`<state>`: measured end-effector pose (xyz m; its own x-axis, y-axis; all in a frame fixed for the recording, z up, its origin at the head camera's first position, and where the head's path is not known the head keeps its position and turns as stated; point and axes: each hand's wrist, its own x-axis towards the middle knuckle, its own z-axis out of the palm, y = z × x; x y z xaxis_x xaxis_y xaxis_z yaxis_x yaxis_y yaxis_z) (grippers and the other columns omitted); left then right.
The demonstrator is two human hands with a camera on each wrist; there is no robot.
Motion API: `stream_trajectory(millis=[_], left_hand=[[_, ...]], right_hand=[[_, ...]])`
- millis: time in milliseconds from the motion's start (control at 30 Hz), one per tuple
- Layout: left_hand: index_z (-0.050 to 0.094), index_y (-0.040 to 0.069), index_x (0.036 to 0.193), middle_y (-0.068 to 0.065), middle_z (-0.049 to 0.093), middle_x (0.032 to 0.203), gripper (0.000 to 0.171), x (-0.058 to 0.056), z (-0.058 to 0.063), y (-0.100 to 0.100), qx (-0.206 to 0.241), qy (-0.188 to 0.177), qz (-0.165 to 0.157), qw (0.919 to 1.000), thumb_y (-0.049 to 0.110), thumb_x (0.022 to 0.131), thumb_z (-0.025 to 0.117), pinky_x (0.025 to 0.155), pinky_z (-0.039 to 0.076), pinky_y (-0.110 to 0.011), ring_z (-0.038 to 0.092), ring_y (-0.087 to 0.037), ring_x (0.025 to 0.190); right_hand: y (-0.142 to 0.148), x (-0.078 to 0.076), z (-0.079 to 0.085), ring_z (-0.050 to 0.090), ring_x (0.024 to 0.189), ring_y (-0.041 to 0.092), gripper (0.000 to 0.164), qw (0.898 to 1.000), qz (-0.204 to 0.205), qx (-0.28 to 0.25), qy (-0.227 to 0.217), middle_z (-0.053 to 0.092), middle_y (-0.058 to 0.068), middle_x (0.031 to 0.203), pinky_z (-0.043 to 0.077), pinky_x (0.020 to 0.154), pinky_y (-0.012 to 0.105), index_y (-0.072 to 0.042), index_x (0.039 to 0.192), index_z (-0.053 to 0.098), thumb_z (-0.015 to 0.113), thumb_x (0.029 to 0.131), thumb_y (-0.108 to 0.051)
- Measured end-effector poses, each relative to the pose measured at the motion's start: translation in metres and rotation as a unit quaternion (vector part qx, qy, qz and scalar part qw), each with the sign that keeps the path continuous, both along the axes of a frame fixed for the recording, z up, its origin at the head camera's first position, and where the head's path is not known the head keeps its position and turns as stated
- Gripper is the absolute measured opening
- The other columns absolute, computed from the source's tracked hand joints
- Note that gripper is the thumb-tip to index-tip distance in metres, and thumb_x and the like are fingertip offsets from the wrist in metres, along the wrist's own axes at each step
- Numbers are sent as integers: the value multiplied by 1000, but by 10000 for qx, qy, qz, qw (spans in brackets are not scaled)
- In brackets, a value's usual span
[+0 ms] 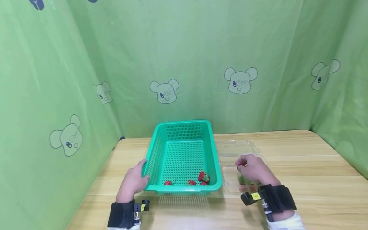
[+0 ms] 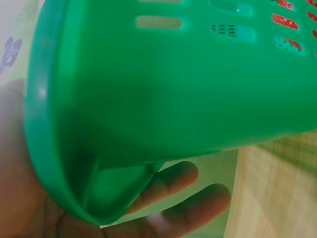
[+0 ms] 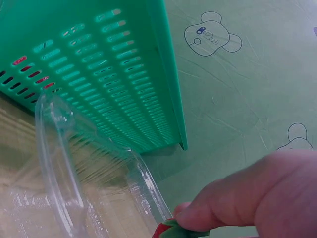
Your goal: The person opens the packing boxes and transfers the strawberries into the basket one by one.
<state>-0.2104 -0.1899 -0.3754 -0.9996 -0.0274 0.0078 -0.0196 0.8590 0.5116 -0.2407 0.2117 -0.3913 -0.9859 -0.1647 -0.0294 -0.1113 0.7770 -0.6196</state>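
Observation:
My left hand (image 1: pixel 133 180) holds the near left corner of a green perforated plastic basket (image 1: pixel 217 159). In the left wrist view, fingers (image 2: pixel 198 208) reach past the outside of that corner. Several strawberries (image 1: pixel 202 175) lie along the near end inside the basket. My right hand (image 1: pixel 254 167) pinches a red strawberry (image 3: pixel 171 229) by its green leafy end, over a clear plastic box (image 1: pixel 230 177) with its lid open at the back. More strawberries (image 1: pixel 243 187) sit in the box's near right part, partly hidden by the right hand and wrist.
The clear box stands right beside the basket on a light wooden table (image 1: pixel 310 172). Green curtains (image 1: pixel 198 64) with bear-head drawings hang behind the table and along its sides. Each wrist wears a black strap (image 1: pixel 277 198).

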Motion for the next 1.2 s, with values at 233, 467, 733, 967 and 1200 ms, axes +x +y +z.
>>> stream_trajectory(millis=[233, 467, 733, 967, 1200], left_hand=[[35, 3, 143, -30, 56, 125, 62, -1, 1, 0, -2, 4, -19, 10000, 9, 88, 60, 74, 48, -46, 55, -31, 88], [34, 3, 143, -30, 56, 125, 62, 0, 0, 0, 22, 17, -20, 10000, 9, 87, 60, 77, 48, -49, 55, -31, 90], [34, 2, 143, -29, 57, 122, 62, 0, 0, 0, 46, 5, -13, 10000, 9, 87, 59, 74, 48, -46, 55, -30, 87], [34, 3, 143, -28, 58, 121, 62, -1, 0, 0, 44, 8, -22, 10000, 9, 87, 59, 69, 47, -43, 55, -30, 84], [34, 3, 144, -28, 57, 122, 62, -1, -1, 0, 56, -10, -2, 10000, 9, 87, 59, 70, 48, -43, 55, -30, 85]], right_hand=[[-2, 0, 2, 58, 82, 25, 19, 9996, -37, -120, 235, 65, 19, 102, 50, 72, 44, -2, 104, 65, 60, 86, -9], [-5, -2, 2, 60, 82, 25, 18, 9982, -40, -217, 560, 66, 18, 102, 50, 70, 43, -3, 102, 65, 60, 86, -10], [-11, -2, 2, 61, 92, 34, 18, 9955, -11, -478, 819, 67, 19, 103, 52, 75, 50, -3, 103, 65, 60, 88, -11], [-16, -3, 1, 62, 93, 34, 18, 9928, -56, -828, 862, 67, 17, 102, 51, 79, 52, -4, 103, 65, 61, 88, -12], [-17, -6, -2, 62, 97, 33, 20, 9903, -134, -1188, 706, 68, 15, 103, 52, 79, 50, -5, 107, 64, 60, 90, -16]])
